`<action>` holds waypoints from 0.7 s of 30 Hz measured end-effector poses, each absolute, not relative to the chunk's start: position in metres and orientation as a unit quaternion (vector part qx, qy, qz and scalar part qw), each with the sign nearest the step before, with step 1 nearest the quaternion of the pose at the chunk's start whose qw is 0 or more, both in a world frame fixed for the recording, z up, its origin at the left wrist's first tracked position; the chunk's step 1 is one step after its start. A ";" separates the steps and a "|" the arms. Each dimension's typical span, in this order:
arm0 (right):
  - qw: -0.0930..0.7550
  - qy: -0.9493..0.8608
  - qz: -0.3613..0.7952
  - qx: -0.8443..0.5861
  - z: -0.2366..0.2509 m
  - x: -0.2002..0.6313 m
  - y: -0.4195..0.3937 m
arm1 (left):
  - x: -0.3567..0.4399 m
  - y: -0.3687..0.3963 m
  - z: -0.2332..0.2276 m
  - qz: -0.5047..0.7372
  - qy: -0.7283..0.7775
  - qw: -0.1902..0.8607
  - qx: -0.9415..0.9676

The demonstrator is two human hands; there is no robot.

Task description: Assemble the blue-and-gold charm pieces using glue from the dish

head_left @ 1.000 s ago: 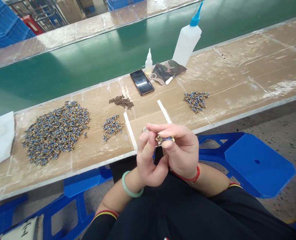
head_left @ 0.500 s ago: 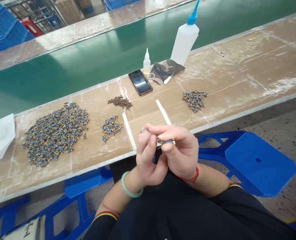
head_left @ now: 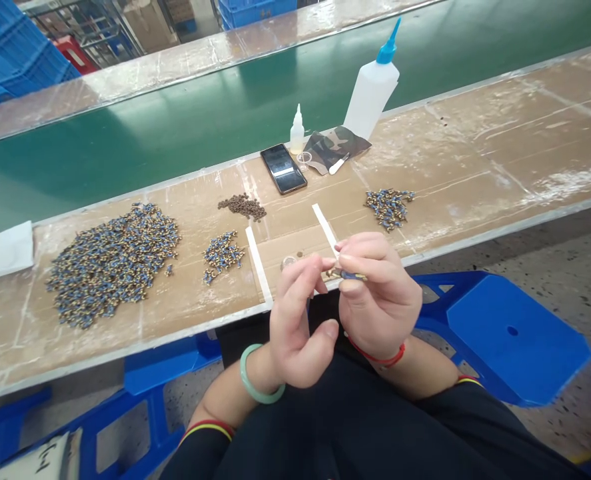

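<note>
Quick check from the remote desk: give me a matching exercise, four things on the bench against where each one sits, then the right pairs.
Things:
1. large pile of blue parts
2. phone
3. squeeze bottle
4. small part

Places:
A. pinched in the right hand, near the left hand
B. standing at the bench's far edge, by the green belt
C. left end of the bench
D. lying flat beside the small dropper bottle

Pairs: 1-C, 2-D, 3-B, 4-A

Small blue-brass part (head_left: 348, 274) mostly hidden between fingers; white sheet (head_left: 2, 250) cut by left edge.
</note>
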State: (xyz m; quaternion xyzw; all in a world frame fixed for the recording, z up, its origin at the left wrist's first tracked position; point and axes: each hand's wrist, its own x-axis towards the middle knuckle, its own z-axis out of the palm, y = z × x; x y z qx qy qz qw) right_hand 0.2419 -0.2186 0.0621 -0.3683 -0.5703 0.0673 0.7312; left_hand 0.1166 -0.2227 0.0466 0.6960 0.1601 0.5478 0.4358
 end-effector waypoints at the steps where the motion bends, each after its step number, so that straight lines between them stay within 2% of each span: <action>1: 0.730 -0.574 0.057 -0.368 0.063 0.242 -0.218 | 0.117 -0.224 0.048 0.549 0.158 0.439 0.693; 11: 0.720 -0.598 -0.033 -0.350 0.066 0.246 -0.220 | 0.117 -0.228 0.045 0.548 0.169 0.442 0.690; 21: 0.705 -0.623 -0.023 -0.338 0.067 0.253 -0.225 | 0.122 -0.227 0.045 0.585 0.156 0.420 0.676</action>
